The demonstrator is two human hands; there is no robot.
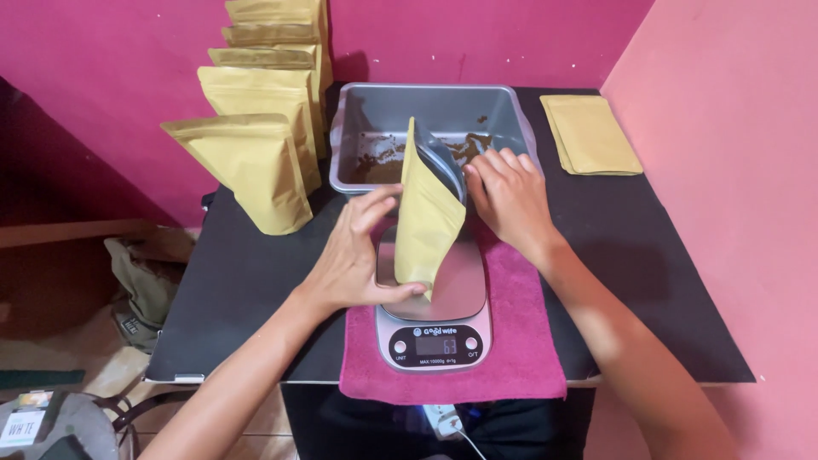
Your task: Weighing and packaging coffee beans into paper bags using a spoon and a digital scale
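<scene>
Hands steady an open tan paper stand-up pouch (426, 217) upright on the steel kitchen scale (434, 328): left hand (354, 255) clasps its base, right hand (509, 198) grips behind its mouth.

This looks like a small home packing corner rather than a shop or factory: a black table (239, 281) is pushed into a corner of pink painted walls (733, 170), with bags and clutter on the floor beside it. A digital kitchen scale (434, 341) sits on a magenta towel (528, 341) (a makeshift mat), with a row of filled kraft stand-up pouches (256, 128), a stack of flat empty ones (590, 135) and a grey tray (375, 111) of brown powder.
</scene>
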